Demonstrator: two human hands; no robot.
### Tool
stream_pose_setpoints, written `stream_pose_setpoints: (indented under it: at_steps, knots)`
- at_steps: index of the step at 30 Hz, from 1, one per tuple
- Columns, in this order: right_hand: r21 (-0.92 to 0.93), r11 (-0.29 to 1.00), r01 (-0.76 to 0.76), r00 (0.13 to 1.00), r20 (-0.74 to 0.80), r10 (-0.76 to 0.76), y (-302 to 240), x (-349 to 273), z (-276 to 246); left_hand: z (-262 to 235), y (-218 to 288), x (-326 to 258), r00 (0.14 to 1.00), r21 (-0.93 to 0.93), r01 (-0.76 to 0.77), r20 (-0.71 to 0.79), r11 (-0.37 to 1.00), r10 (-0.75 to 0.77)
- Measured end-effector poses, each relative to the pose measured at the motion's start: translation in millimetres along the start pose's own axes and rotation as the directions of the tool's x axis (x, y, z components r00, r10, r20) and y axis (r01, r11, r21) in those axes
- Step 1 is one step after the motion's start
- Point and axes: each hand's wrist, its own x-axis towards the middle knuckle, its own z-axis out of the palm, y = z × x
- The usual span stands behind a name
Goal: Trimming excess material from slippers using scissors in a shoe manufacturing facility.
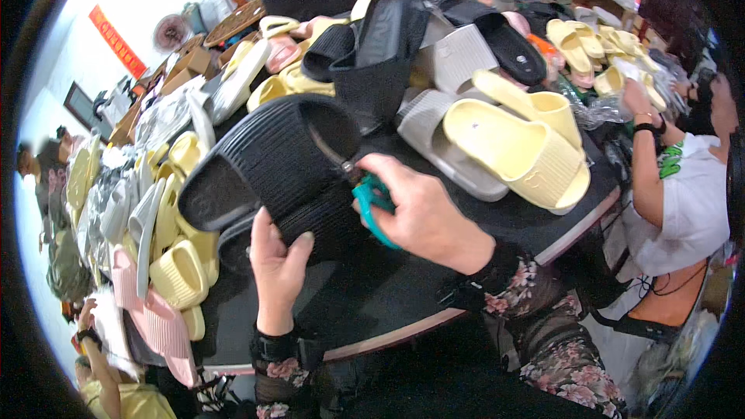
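My left hand (279,268) grips the near side of a pair of black ribbed slide slippers (272,147), its thumb lying on the strap. The slippers are tilted, and one partly covers the other. In my right hand (427,217) is a pair of scissors with teal handles (374,206), my fingers wrapped round the grips. The short metal blades touch or nearly touch the edge of the upper slipper's strap; their tips are hard to make out.
Pale yellow slippers (516,151) and a grey slipper (446,151) lie to the right on the black table (365,295). Pink slippers (155,314) and many yellow ones pile up at left. A black slipper (380,54) stands behind. Co-workers sit around, one in a white shirt (683,209).
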Motion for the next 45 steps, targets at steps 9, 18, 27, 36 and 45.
stream_pose_setpoints:
  at_steps: [9, 18, 27, 36, 45]
  knots:
    - [0.438, 0.886, -0.152, 0.984, 0.156, 0.091, 1, -8, -3, 10, -8, 23, 0.975, 0.004, 0.221, -0.027, 0.975, -0.221]
    - [0.815, 0.570, -0.103, 0.972, -0.040, 0.233, -19, -8, -6, 68, 35, 114, 0.951, 0.478, -0.259, 0.278, 0.839, 0.135]
    - [0.751, 0.655, 0.088, 0.907, -0.332, 0.259, -21, -8, -14, 149, 6, 156, 0.860, 0.203, -0.438, 0.379, 0.876, 0.342]
    - [0.718, 0.693, -0.062, 0.939, -0.193, 0.284, -14, -11, -6, 34, -5, 128, 0.948, 0.424, -0.300, 0.231, 0.854, 0.218]
    - [0.695, 0.689, -0.206, 0.937, -0.062, 0.343, -22, -14, 6, -225, 7, 130, 0.775, 0.870, 0.045, -0.341, 0.491, 0.533]
